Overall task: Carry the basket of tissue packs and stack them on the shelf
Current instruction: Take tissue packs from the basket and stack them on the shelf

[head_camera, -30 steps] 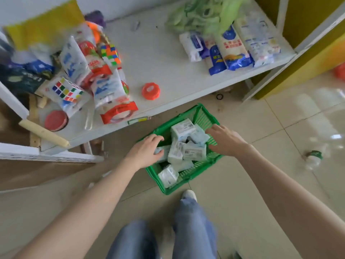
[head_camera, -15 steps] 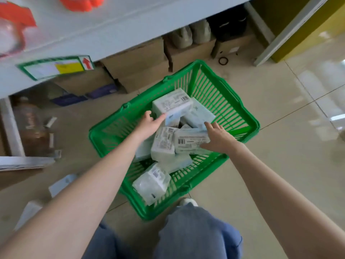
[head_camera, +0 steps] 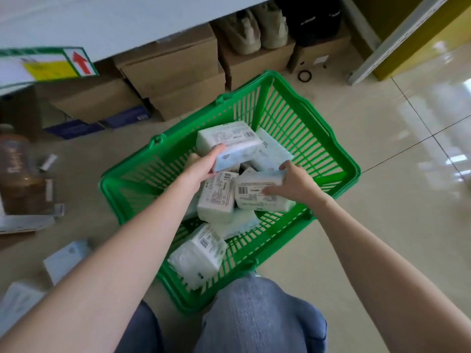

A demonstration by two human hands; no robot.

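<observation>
A green plastic basket [head_camera: 303, 128] stands on the tiled floor in front of my knees, holding several white tissue packs. My left hand [head_camera: 204, 165] grips the near end of the top tissue pack [head_camera: 226, 140], which is tilted up at the back of the pile. My right hand [head_camera: 297, 184] clasps another tissue pack [head_camera: 254, 193] from its right end, thumb across its label. A further pack [head_camera: 198, 253] lies at the basket's near corner. The white shelf [head_camera: 102, 24] runs across the top, its edge above the basket.
Cardboard boxes [head_camera: 168, 72] sit under the shelf, with beige shoes [head_camera: 257, 29] on top. A brown bottle [head_camera: 17, 174] lies at the left. Loose packs [head_camera: 67, 258] are on the floor at lower left. A green-framed label with a red arrow [head_camera: 51, 63] hangs on the shelf edge.
The view dropped from the shelf top down to the basket. Both hands moved into the basket and closed on one tissue pack each; the left one's pack has lifted slightly.
</observation>
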